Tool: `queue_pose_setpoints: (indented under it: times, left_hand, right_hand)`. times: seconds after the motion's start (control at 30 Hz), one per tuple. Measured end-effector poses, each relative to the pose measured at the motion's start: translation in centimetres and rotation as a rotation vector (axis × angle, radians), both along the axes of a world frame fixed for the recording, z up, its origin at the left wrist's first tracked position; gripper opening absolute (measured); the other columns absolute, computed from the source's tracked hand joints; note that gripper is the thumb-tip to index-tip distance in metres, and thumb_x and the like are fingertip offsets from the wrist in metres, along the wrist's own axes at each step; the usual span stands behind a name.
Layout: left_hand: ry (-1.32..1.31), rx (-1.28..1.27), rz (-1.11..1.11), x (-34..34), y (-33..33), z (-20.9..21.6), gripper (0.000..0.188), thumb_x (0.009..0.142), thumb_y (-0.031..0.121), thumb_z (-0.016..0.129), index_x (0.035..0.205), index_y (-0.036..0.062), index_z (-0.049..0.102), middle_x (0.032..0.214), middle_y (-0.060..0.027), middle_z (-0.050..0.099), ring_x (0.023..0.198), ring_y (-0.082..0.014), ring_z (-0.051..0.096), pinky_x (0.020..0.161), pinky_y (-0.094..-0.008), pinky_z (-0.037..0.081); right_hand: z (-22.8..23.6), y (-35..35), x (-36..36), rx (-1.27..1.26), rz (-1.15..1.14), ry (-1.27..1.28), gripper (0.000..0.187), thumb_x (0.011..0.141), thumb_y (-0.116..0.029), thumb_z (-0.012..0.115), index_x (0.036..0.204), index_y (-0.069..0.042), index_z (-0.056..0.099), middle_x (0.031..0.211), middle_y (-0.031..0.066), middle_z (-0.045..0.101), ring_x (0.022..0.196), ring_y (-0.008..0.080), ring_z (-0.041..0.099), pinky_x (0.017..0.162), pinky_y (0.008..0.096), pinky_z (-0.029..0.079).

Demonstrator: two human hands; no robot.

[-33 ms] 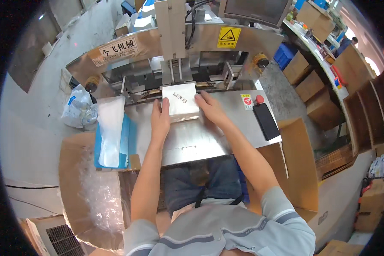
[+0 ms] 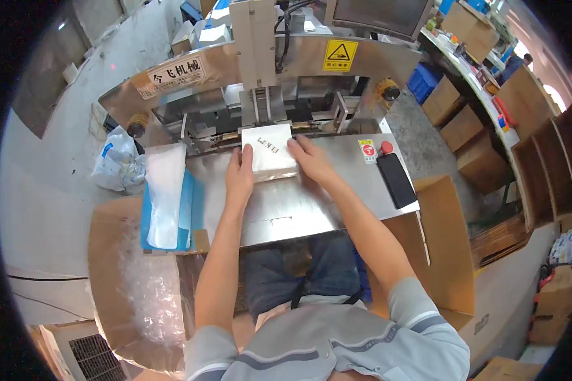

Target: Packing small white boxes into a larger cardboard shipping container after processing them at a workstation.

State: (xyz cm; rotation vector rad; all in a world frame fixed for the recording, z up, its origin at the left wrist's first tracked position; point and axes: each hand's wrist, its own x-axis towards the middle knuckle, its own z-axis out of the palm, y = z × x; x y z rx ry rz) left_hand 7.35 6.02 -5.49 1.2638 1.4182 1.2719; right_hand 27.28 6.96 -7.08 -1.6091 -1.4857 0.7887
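A white, square-faced box [image 2: 267, 151] with small dark print on top lies at the far side of the steel worktop [image 2: 286, 213], against the machine's opening. My left hand [image 2: 239, 176] presses along its left side, thumb at the near left edge. On the opposite side, my right hand [image 2: 313, 162] has its fingers and thumb against the box's right edge. Together the two hands hold the box between them. The undersides of my fingers are partly hidden.
Left of the worktop stands a blue holder [image 2: 185, 209] with a stack of clear plastic film [image 2: 165, 197]. A cardboard box [image 2: 108, 254] of crumpled film sits below. At right lie a black phone [image 2: 396, 181] and a red button [image 2: 386, 147]. The machine's column [image 2: 253, 44] rises behind.
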Motion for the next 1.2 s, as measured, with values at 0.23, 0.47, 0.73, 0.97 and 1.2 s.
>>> queue_pose_setpoints:
  times: [0.23, 0.47, 0.73, 0.97, 1.2]
  left_hand:
    - [-0.074, 0.064, -0.078, 0.6, -3.4, 0.8, 0.063, 0.094, 0.023, 0.069, 0.142, -0.0094, 0.043, 0.131, -0.0210, 0.059, 0.118, -0.0238, 0.059, 0.100, -0.0332, 0.046]
    - [-0.153, 0.235, -0.130, 2.4, -8.4, 4.5, 0.067, 0.089, 0.003, 0.070, 0.147, -0.0074, 0.038, 0.140, -0.0205, 0.053, 0.131, -0.0257, 0.053, 0.110, -0.0361, 0.041]
    - [-0.314, 0.137, -0.413, 2.9, -8.5, 3.1, 0.070, 0.078, -0.010, 0.049, 0.147, -0.0065, 0.039, 0.146, -0.0198, 0.050, 0.139, -0.0279, 0.045, 0.117, -0.0381, 0.032]
    - [0.774, 0.044, -0.353, -0.5, 3.0, -3.5, 0.050, 0.090, 0.029, 0.062, 0.134, 0.0037, 0.061, 0.140, -0.0297, 0.052, 0.135, -0.0450, 0.044, 0.113, -0.0473, 0.037]
    - [0.853, -0.381, -0.754, 5.8, 11.9, -2.8, 0.056, 0.091, 0.049, 0.061, 0.115, -0.0001, 0.071, 0.109, -0.0242, 0.071, 0.107, -0.0347, 0.067, 0.098, -0.0395, 0.047]
  right_hand:
    - [2.8, -3.5, -1.2, -0.139, 0.185, 0.658, 0.073, 0.095, -0.039, 0.067, 0.150, -0.001, 0.039, 0.139, 0.0186, 0.055, 0.126, 0.0260, 0.054, 0.107, 0.0349, 0.042]
    - [6.1, -8.6, 0.3, 0.088, 0.162, 0.832, 0.084, 0.086, -0.016, 0.079, 0.152, 0.002, 0.029, 0.140, 0.0176, 0.052, 0.128, 0.0235, 0.053, 0.107, 0.0362, 0.043]
    - [3.7, -11.1, 4.1, 0.002, 0.079, 0.718, 0.092, 0.081, -0.014, 0.082, 0.153, 0.002, 0.028, 0.137, 0.0207, 0.054, 0.122, 0.0259, 0.057, 0.103, 0.0365, 0.046]
    - [3.1, -16.5, 9.9, -0.048, -0.115, 0.830, 0.087, 0.083, -0.010, 0.079, 0.152, 0.003, 0.028, 0.128, 0.0220, 0.061, 0.117, 0.0255, 0.061, 0.099, 0.0370, 0.050]
    - [5.0, -23.2, 19.3, 0.160, -0.363, 0.919, 0.084, 0.085, -0.012, 0.078, 0.151, 0.005, 0.029, 0.129, 0.0205, 0.059, 0.118, 0.0258, 0.059, 0.100, 0.0390, 0.049]
